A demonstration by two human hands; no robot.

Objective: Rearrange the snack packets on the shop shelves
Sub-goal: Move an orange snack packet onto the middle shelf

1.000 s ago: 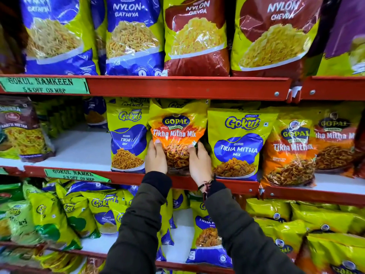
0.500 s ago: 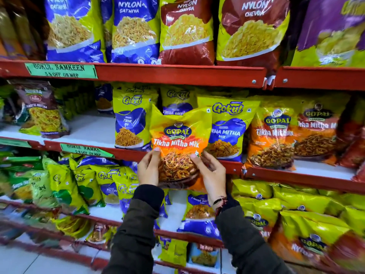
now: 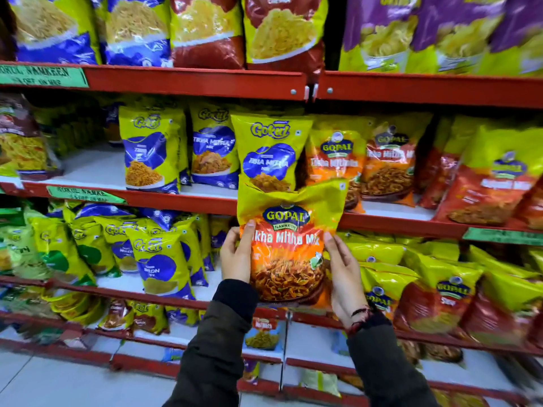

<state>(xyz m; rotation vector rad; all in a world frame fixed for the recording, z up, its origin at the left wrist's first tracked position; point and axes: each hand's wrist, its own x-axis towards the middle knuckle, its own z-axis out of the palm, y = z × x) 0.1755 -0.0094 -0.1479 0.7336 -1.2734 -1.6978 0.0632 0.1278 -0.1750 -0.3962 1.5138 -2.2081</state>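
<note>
A yellow and orange Gopal Tikha Mitha Mix packet (image 3: 289,242) is held upright in the air in front of the red shelf edge. My left hand (image 3: 236,254) grips its left side and my right hand (image 3: 345,271) grips its right side. Behind it on the middle shelf (image 3: 182,198) stands a yellow and blue Gokul Tikha Mitha packet (image 3: 270,151), with two more Gokul packets (image 3: 151,154) to its left. Matching Gopal packets (image 3: 335,160) stand just to the right on that shelf.
Large Nylon Gathiya and Chevda bags (image 3: 205,27) fill the top shelf, purple bags (image 3: 440,27) at its right. Lower shelves hold yellow Gokul packets (image 3: 158,257) at left and red-yellow Gopal packets (image 3: 426,295) at right. Bare white shelf board (image 3: 88,165) shows at middle left.
Both hands have pulled the Gopal packet out of the middle shelf row and lowered it toward the right. The view has swung right and is blurred.
</note>
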